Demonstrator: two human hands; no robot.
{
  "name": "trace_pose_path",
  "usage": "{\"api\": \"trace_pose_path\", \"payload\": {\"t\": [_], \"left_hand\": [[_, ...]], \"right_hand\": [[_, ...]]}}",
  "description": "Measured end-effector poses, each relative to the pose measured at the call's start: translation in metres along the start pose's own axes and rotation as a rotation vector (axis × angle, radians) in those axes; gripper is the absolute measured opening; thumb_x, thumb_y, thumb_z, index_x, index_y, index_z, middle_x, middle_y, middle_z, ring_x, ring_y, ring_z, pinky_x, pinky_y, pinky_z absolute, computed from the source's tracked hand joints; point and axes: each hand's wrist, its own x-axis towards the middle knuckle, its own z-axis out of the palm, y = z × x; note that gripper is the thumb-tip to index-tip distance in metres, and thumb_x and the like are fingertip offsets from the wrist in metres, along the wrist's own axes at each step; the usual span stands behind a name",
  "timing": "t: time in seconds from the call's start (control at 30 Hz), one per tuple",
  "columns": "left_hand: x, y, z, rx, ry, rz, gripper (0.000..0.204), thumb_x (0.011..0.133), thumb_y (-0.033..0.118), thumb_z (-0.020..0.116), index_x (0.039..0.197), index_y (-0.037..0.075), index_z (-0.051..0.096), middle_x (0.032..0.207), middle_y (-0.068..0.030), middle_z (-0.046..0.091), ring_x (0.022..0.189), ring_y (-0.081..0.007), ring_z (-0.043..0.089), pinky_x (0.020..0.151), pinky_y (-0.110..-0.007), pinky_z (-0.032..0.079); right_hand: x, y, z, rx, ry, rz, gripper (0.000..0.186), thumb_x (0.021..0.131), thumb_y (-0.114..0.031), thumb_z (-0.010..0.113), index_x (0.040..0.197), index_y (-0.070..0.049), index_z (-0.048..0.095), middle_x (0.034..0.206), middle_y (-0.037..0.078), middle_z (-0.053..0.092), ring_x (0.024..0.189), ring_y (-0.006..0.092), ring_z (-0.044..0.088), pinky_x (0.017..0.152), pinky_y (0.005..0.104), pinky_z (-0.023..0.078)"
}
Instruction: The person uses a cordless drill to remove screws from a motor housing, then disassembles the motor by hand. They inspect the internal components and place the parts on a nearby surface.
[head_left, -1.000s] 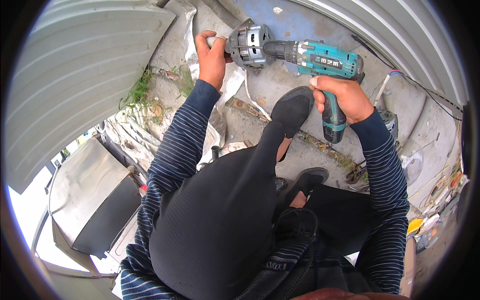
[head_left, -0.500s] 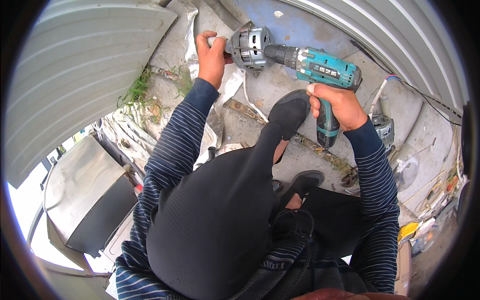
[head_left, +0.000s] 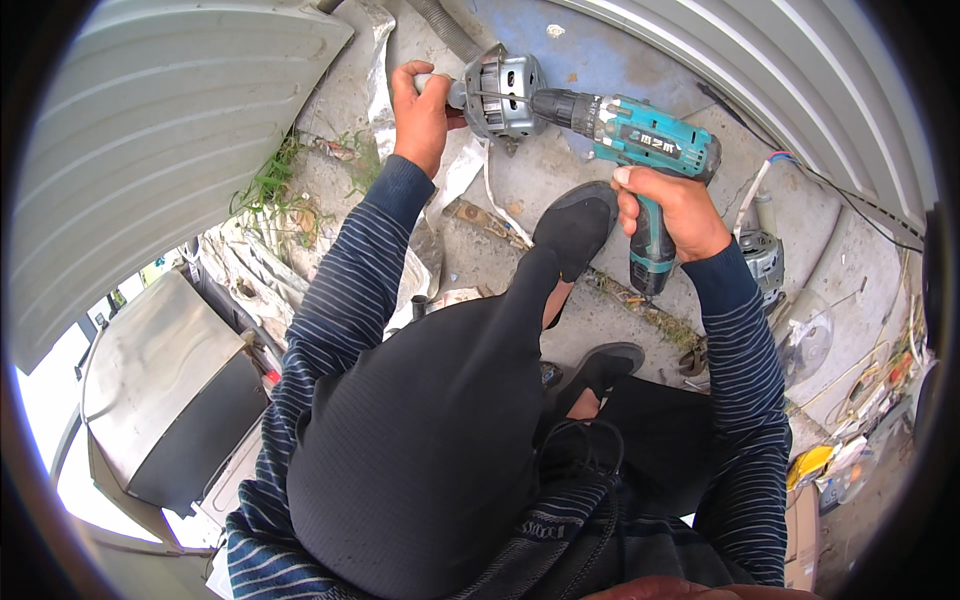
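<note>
My right hand (head_left: 682, 212) is closed round the handle of a teal and black cordless drill (head_left: 655, 135). Its thumb lies near the top of the grip. From the drill's black chuck a long thin bit (head_left: 500, 97) reaches left along the side of a silver electric motor (head_left: 512, 76) with slotted metal end covers. My left hand (head_left: 422, 125) grips the motor's pale cylindrical shaft end, fingers wrapped round it. Just what the bit's tip touches, close to my left fingers, is too small to tell. A white cable (head_left: 492, 185) trails from below the motor.
A second motor (head_left: 762, 262) with a white cable stands right of my right wrist. My shoe (head_left: 578, 225) is just below the drill. Corrugated metal panels (head_left: 180, 120) rise at left and upper right. A metal box (head_left: 165, 370) stands at lower left, and mixed scrap (head_left: 850, 460) lies at right.
The view has shifted very slightly. Both hands keep their grips, and the drill and motor stay in nearly the same position.
</note>
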Motion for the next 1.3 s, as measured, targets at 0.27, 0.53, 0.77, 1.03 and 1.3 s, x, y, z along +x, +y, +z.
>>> {"api": "trace_pose_path", "payload": {"t": [0.27,0.53,0.77,1.03,1.3], "left_hand": [[-0.007,-0.001,0.007,-0.147,0.146,-0.061,0.041,0.093,0.012,0.055,0.132,0.012,0.041,0.103,-0.0112,0.059,0.08,-0.0223,0.066,0.07,-0.042,0.061],[-0.013,0.002,0.042,0.302,-0.058,0.125,0.034,0.092,0.031,0.084,0.109,0.011,0.063,0.082,0.001,0.062,0.067,-0.0091,0.057,0.058,-0.026,0.047],[-0.013,-0.01,0.058,0.197,0.005,0.08,0.029,0.096,0.027,0.079,0.113,0.011,0.061,0.091,0.0019,0.057,0.072,-0.0076,0.054,0.061,-0.026,0.046],[-0.059,0.109,0.108,0.455,-0.185,0.459,0.035,0.103,0.008,0.052,0.138,0.005,0.058,0.119,-0.0062,0.062,0.09,-0.0104,0.061,0.078,-0.026,0.052],[-0.148,0.198,0.289,0.818,-0.869,0.23,0.086,0.095,0.009,0.057,0.17,0.018,0.017,0.114,-0.0136,0.062,0.09,-0.0196,0.064,0.089,-0.035,0.054]], "right_hand": [[-0.01,0.014,-0.007,0.129,-0.001,-0.017,0.03,0.097,-0.024,0.072,0.11,0.003,0.068,0.075,0.004,0.064,0.063,0.0143,0.063,0.06,0.0291,0.052],[-0.021,0.023,-0.031,0.228,0.062,0.025,0.036,0.099,-0.025,0.071,0.118,0.006,0.066,0.075,0.003,0.063,0.066,0.0144,0.063,0.065,0.0299,0.054],[-0.077,0.011,-0.085,-0.067,0.015,-0.193,0.022,0.099,-0.024,0.072,0.099,-0.002,0.07,0.075,0.002,0.066,0.063,0.0124,0.063,0.062,0.0289,0.052],[-0.3,-0.013,-0.236,-0.486,0.49,-0.382,0.031,0.098,-0.024,0.075,0.117,0.001,0.071,0.083,0.002,0.065,0.07,0.011,0.06,0.065,0.0277,0.051],[-0.356,0.144,-0.276,0.318,0.767,-0.583,0.04,0.097,-0.024,0.067,0.123,0.006,0.06,0.075,0.007,0.056,0.067,0.0181,0.057,0.067,0.0328,0.05]]}}
